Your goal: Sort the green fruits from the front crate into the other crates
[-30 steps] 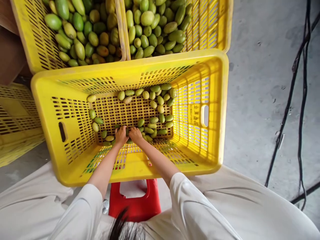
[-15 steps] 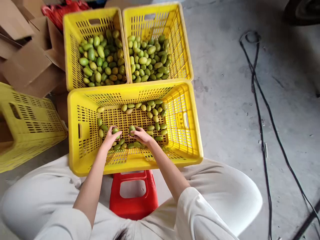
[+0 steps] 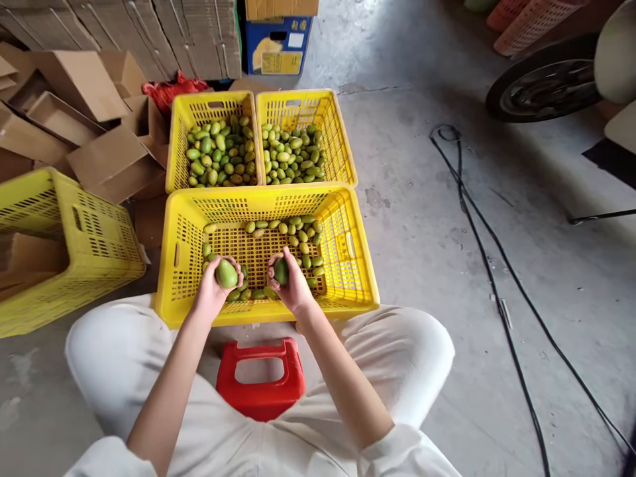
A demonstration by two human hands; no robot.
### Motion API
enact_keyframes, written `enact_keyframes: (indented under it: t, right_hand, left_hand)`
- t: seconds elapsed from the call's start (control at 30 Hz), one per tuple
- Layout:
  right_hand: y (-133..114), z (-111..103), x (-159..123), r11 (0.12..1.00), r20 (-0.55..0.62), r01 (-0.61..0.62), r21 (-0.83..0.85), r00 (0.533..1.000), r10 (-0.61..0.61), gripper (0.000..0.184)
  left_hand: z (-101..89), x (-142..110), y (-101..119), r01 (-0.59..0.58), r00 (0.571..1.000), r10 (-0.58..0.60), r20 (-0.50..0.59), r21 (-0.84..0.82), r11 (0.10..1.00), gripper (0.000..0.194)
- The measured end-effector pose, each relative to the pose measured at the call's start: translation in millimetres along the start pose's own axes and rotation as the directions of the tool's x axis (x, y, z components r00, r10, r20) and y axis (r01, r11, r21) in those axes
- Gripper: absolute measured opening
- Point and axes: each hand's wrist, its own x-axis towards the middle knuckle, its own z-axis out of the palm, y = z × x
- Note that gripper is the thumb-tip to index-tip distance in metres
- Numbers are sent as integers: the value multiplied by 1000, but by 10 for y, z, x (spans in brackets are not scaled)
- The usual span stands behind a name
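My left hand (image 3: 212, 285) is closed around a plump green fruit (image 3: 226, 273), its smooth side facing up. In my right hand (image 3: 294, 283) sits a darker green fruit (image 3: 281, 271), partly covered by the fingers. Both hands are above the near half of a yellow slatted crate (image 3: 368, 291), apart from each other. Small oval green and yellowish fruits (image 3: 303, 236) lie in the crate along its far, right and near sides. My hands and wrists hide some of those at the near side. The kind of fruit is not certain; they look like small mangoes.
Two yellow crates (image 3: 171, 146) of similar fruits stand against the far side. Another yellow crate (image 3: 106, 228) with cardboard is at left, near open cardboard boxes (image 3: 106, 159). A red stool (image 3: 261, 401) is between my legs. A black cable (image 3: 501, 265) and a wheel (image 3: 541, 79) are at right.
My hands have lifted up toward me, each with a fruit, and turned so the fruits show more. The camera view has tilted up, so more of the far floor and boxes shows.
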Motion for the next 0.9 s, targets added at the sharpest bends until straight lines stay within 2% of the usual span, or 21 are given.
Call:
enact_keyframes:
  t: [0.1,0.2,0.33,0.47,0.57,0.67,0.77,0.9]
  right_hand:
    - [-50,-7,-291,992,-10,19,123,1000,-18,24]
    - [-17,-12,-564,990,-14,82,111,997,-81,29]
    - [174,-89,-750,972,-39,211,104,977,-208,27]
    - [362,-230,-723,971,-81,220,94,974,-213,29]
    - [394,-265,-659,979,-63,200,48,978,-196,32]
    - [346,-235,-623,972,-15,219,86,976,-219,36]
    - [292,-217,-621,968,50,201,148,976,-211,28]
    - [289,-256,-608,969,67,188,158,977,-200,31]
  left_hand:
    - [-71,-298,38,56,994,-52,96,-37,998,29]
    - [-97,-521,-58,0,989,0,146,-2,1000,32]
    - [-60,-589,-331,-95,991,102,92,-70,993,31]
    - [-33,-488,-563,-38,999,39,8,-68,997,35]
    - [-45,-438,-596,-64,998,63,-30,-24,998,32]
    - [-70,-434,-539,-79,996,81,31,-54,995,32]
    - [-101,-436,-494,-15,991,29,130,-111,994,38]
    - [-136,-419,-535,-48,980,55,193,-41,998,36]
